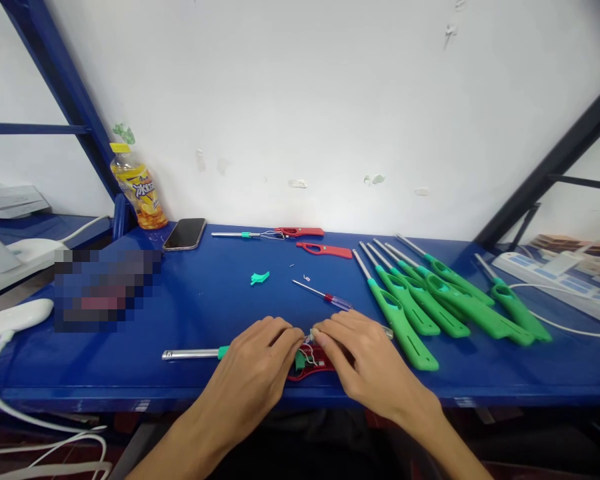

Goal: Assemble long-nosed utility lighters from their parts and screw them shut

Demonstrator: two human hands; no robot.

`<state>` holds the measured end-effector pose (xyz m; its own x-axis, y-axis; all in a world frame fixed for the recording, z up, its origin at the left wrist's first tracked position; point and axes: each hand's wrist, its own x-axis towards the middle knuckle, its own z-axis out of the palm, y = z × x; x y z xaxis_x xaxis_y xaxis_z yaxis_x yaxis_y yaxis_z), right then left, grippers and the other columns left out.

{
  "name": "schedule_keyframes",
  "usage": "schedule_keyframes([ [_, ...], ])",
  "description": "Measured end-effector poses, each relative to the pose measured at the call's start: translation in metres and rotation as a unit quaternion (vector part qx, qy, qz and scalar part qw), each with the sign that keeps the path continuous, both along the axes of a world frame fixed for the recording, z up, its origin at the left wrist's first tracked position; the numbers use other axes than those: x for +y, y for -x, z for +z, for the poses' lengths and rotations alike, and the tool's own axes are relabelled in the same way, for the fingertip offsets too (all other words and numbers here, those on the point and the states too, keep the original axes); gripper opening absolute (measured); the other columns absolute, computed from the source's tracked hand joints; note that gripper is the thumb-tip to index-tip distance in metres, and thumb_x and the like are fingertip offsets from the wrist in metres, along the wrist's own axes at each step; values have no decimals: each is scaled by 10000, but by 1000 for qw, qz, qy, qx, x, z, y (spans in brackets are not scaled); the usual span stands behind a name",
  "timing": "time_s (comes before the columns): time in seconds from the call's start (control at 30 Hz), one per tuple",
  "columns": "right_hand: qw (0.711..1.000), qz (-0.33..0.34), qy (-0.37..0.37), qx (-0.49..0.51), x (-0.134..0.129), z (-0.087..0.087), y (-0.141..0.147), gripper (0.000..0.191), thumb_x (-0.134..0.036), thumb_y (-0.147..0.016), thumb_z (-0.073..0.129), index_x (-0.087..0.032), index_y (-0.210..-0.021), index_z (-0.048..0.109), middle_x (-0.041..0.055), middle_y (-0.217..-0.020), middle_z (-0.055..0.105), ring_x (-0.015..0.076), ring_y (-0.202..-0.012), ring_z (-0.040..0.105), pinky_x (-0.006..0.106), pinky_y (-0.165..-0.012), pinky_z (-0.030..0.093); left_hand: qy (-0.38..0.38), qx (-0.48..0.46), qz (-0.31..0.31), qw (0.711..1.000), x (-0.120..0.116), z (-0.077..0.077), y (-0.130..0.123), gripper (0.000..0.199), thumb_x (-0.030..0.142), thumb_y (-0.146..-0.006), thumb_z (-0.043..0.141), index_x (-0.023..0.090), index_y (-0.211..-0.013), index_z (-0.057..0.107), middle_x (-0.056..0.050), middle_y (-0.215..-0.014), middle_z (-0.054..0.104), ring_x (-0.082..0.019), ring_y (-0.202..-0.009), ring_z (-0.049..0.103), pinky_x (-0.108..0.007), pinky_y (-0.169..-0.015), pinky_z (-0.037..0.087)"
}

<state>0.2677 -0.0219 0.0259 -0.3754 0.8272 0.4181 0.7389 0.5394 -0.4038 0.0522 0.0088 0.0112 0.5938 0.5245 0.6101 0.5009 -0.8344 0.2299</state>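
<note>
red plastic, laid open: the opened lighter [325, 361] lies near the front edge of the blue surface [205, 313], seen through my head camera. its metal tube [193, 355] points left, with a teal collar at the base, and white wires [309, 353] and a green block [300, 362] show inside the handle. left hand [263, 358]: fingers bent and drawn together across the lighter's front part, fingertips at the wires; i cannot tell what they pinch. right hand [370, 353]: fingers curled and thumb lowered over the rear of the handle, fingertips nearly meeting the left ones; its grip, too, i cannot tell, since the knuckles hide it. just beyond the right hand, i note a screwdriver [337, 301], shaft pointing left. farther back are a teal piece [259, 278], a loose red handle half [327, 251] and, near the wall, a second opened lighter [303, 232] with its tube and wires exposed. to the right, green lighters [413, 347] lie close together, tubes pointing toward the wall. at the back left, i find a phone [185, 234] beside a yellow-capped bottle [139, 193].
</note>
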Motion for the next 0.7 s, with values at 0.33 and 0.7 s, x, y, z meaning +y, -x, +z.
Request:
schedule_keyframes([
  [0.33, 999, 24, -3, -31, 0, 1, -1, 281, -183, -1118, 431, -198, -1053, 704, 52, -954, 741, 227, -848, 640, 380, -867, 444, 4, 28, -11, 1000, 1, -5, 4, 220, 107, -1096, 422, 167, -1129, 631, -62, -995, 680, -242, -865, 650, -416, -804, 587],
  [0.7, 999, 35, -5, -23, 2, 0, -1, 282, -191, -1125, 411, -195, -1110, 693, 44, -976, 731, 218, -854, 627, 391, -875, 452, -9, 26, -8, 1000, 1, -5, 2, 244, 45, -1067, 419, 176, -1140, 611, -47, -989, 674, -229, -843, 643, -399, -790, 587],
])
